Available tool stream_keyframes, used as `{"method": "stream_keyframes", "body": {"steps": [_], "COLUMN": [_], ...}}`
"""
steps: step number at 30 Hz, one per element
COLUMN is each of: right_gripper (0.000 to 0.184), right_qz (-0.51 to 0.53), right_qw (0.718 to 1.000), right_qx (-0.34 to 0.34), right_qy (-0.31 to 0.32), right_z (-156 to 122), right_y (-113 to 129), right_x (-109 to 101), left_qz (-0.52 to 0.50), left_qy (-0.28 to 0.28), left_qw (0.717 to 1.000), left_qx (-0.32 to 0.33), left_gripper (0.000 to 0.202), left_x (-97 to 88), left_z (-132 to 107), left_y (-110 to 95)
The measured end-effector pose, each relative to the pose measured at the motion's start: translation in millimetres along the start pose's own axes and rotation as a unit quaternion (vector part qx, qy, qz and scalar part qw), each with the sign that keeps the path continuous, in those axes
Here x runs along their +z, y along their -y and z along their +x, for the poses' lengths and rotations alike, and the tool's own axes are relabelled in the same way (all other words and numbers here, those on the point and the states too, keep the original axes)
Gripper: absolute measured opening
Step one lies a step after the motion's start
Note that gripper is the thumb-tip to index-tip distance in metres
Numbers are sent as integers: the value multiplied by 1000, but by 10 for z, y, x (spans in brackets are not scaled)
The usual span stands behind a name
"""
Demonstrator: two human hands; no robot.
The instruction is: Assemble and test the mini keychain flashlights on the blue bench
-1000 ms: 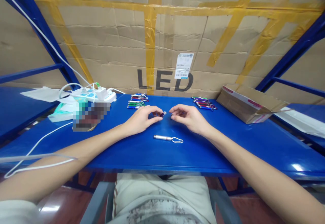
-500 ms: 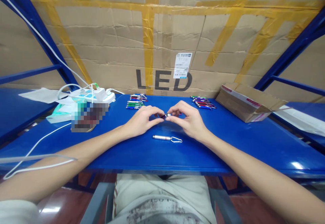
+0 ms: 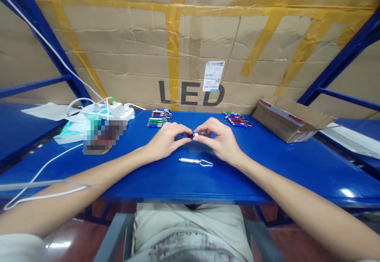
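Note:
In the head view my left hand (image 3: 168,141) and my right hand (image 3: 222,140) meet over the middle of the blue table. Both are closed in a pinch on a small dark purple penlight (image 3: 192,135) with a shiny end; fingers hide most of it. Just below my hands lies a silver penlight (image 3: 189,160) with a carabiner clip at its right end, apart from both hands. Beyond my left fingers is a row of penlights (image 3: 157,120) in green, blue and red. Another group of colored penlights (image 3: 237,121) lies beyond my right hand.
An open cardboard box (image 3: 285,123) stands at the back right. At the left are a white power strip (image 3: 115,111) with cables, a pale green and white packet (image 3: 71,129) and a blurred-out item (image 3: 103,137). A large taped carton (image 3: 133,56) walls off the table's back.
Almost nothing differs. The small shiny-ended penlight has turned slightly between my fingertips; both hands and the silver penlight stay in place.

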State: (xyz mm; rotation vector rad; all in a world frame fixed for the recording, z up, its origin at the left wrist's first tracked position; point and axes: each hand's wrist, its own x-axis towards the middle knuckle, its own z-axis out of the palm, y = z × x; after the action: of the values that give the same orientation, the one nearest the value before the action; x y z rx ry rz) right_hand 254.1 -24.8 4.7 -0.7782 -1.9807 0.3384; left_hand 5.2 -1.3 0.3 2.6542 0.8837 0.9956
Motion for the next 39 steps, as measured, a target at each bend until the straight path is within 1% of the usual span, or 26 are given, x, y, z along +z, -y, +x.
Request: {"method": "stream_keyframes", "body": {"steps": [4, 11, 15, 20, 25, 30, 39], "right_gripper": [11, 18, 18, 23, 22, 22, 11], "right_qz": [18, 33, 37, 28, 12, -27, -68], "right_qw": [1000, 999, 999, 999, 1000, 999, 996], "right_qx": [1, 18, 20, 32, 6, -18, -61], "right_qy": [-3, -2, -5, -5, -2, -6, 17], "right_z": [-5, 9, 10, 7, 11, -6, -32], "right_y": [4, 23, 26, 36, 31, 26, 23], "right_x": [13, 24, 30, 38, 20, -29, -19], "left_qz": [-2, -32, -31, -30, -36, -38, -75], "left_qy": [2, 7, 5, 4, 2, -4, -8], "left_qw": [1000, 999, 999, 999, 999, 999, 997], "left_qx": [1, -7, -11, -16, -10, -11, -24], "left_gripper": [21, 22, 24, 28, 27, 24, 21], "left_x": [2, 7, 6, 1, 1, -18, -17], "left_z": [1, 10, 12, 13, 10, 8, 15], "left_y": [-8, -20, -36, -37, -32, -17, -33]}}
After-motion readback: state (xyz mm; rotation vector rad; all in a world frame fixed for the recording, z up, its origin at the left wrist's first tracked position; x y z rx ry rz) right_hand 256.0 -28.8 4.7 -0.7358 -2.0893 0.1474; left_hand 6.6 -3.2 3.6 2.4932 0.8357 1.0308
